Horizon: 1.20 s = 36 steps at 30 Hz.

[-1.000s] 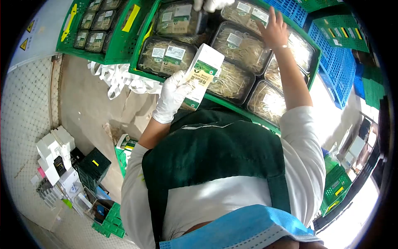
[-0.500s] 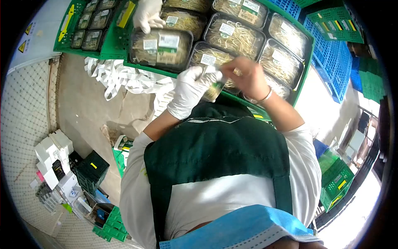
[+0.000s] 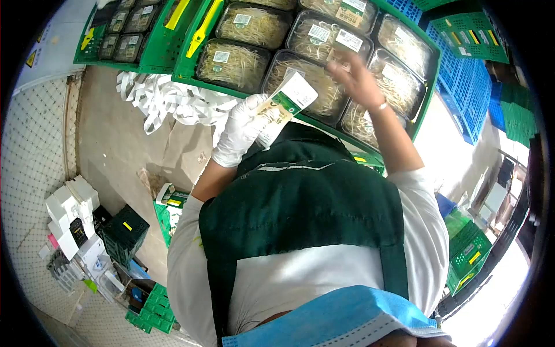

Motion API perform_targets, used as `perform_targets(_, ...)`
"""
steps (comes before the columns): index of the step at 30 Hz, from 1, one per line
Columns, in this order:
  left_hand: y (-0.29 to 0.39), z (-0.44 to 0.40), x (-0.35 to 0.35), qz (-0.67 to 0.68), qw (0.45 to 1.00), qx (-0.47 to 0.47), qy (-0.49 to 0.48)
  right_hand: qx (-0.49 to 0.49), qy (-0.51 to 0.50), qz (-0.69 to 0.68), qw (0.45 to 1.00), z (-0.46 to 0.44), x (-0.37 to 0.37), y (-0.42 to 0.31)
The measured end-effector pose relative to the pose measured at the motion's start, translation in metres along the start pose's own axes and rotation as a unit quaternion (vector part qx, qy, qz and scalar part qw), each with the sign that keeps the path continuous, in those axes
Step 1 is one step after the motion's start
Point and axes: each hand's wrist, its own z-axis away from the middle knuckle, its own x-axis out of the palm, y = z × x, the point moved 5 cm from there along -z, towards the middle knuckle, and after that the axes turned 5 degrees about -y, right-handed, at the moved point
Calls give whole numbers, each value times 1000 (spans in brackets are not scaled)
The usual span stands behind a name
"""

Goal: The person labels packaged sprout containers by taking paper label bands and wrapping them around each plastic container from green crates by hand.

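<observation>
My left hand [image 3: 240, 128], in a white glove, grips a stack of printed labels [image 3: 287, 99] with green and kraft-coloured parts, in front of the crate. Bare and slightly blurred, my right hand [image 3: 357, 80] is over the packs, with a label [image 3: 337, 56] at its fingertips on a sprout pack [image 3: 315, 36]. Whether the fingers still grip that label is unclear. The green crate [image 3: 231, 91] holds several black trays of sprouts under clear film. One upper pack [image 3: 354, 13] bears a kraft and white label; a left pack [image 3: 233, 65] has only a small white sticker.
A second green crate [image 3: 151, 55] with smaller packs stands at the upper left, a co-worker's gloved hand at its top edge. White straps [image 3: 173, 103] hang below. Blue crates [image 3: 459, 92] stand right; black and green crates [image 3: 125, 231] lie lower left.
The co-worker's hand and the labelled pack it held have left the crate's left side. My right hand has moved from the label stack up to the middle pack, where a label now shows.
</observation>
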Motion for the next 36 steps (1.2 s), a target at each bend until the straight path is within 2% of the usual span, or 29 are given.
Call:
perform_targets(1,-5,1,1,-23,1000,-9,-3,-123,-85,-183,972,18,10,-34)
perform_targets(2,-7,1,1,-46,999,-16,-6,-158,-127,-141,969,34,15,-60)
perform_targets(3,-6,-1,0,-46,999,-15,-7,-177,-106,-85,975,43,16,-74)
perform_targets(4,3,-3,1,-191,980,53,-12,-217,-29,-52,974,47,18,-77)
perform_targets(5,13,-3,4,-330,936,120,-16,-217,-34,-60,974,50,24,-78)
perform_targets(6,39,-5,26,-314,927,199,-49,-217,-40,-68,973,52,29,-81)
perform_targets(8,15,-3,22,-158,975,151,48,-200,-41,-51,978,60,32,-92)
perform_targets(9,15,-6,25,-149,984,101,15,-191,-5,-47,980,62,30,-92)
perform_targets(10,17,-2,23,-248,964,75,62,-181,31,-44,982,64,27,-91)
perform_targets(12,22,5,30,-187,981,42,1,-219,102,9,970,55,10,-84)
perform_targets(13,19,8,19,-244,970,21,-3,-163,119,104,974,41,-9,-70)
perform_targets(14,24,14,21,-61,997,-39,13,-174,144,75,971,30,-34,-61)
perform_targets(15,23,21,3,-83,996,-35,24,-129,100,68,984,24,-47,-53)
perform_targets(16,20,29,-20,-105,993,-31,36,-127,96,74,984,25,-46,-46)
perform_targets(18,14,38,-40,-103,993,-34,38,-227,73,171,956,28,-10,-30)
perform_targets(19,10,39,-46,-98,994,-38,41,-155,31,266,951,27,13,-21)
perform_targets(20,6,40,-49,-97,994,-37,43,-172,41,375,910,25,35,-1)
perform_targets(22,5,40,-48,-129,990,-54,32,-95,11,401,911,25,49,11)
perform_targets(24,10,44,-36,-96,993,-42,45,-140,126,439,878,37,40,-1)
perform_targets(26,15,43,-29,11,997,-23,77,-130,98,443,882,44,39,0)
perform_targets(28,0,39,-36,-12,997,-23,73,-157,15,470,869,49,45,3)
perform_targets(30,-6,36,-36,20,995,7,99,-68,-29,474,877,33,25,3)
perform_targets(31,-5,33,-36,-127,988,-55,69,-56,11,425,903,15,11,16)
perform_targets(32,-3,30,-32,-128,988,-57,67,-42,50,374,925,-5,-3,31)
perform_targets(35,13,13,7,-18,997,-1,-73,-86,125,427,891,-37,-3,59)
perform_targets(36,10,8,10,-5,996,6,-89,-1,83,470,879,-40,-8,63)
